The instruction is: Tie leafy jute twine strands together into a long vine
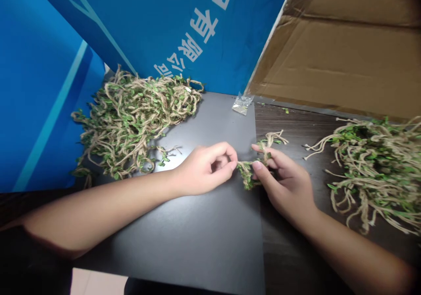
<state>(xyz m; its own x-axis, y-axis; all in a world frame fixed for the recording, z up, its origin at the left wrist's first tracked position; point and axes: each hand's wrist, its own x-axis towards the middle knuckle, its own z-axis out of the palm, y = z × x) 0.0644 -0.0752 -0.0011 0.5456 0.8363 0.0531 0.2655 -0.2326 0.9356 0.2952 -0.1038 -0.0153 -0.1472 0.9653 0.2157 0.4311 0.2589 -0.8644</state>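
Between my hands is a length of jute twine with green leaves (pixel 246 174), part of it hanging in a small loop. My left hand (pixel 213 165) pinches one end of the twine between thumb and index finger. My right hand (pixel 286 179) grips the bundled rest of it, and loose twine ends stick out above the fingers. A large tangled heap of leafy twine (pixel 141 115) lies to the left, beyond my left forearm. Another pile of leafy twine (pixel 378 168), its ends loose, lies at the right.
Blue printed panels (pixel 158 27) with white characters stand at the back and left. An opened brown cardboard piece (pixel 338 62) leans at the back right. A small clear plastic packet (pixel 242 104) lies by its corner. The grey mat (pixel 210 238) borders a dark wood surface (pixel 279 260).
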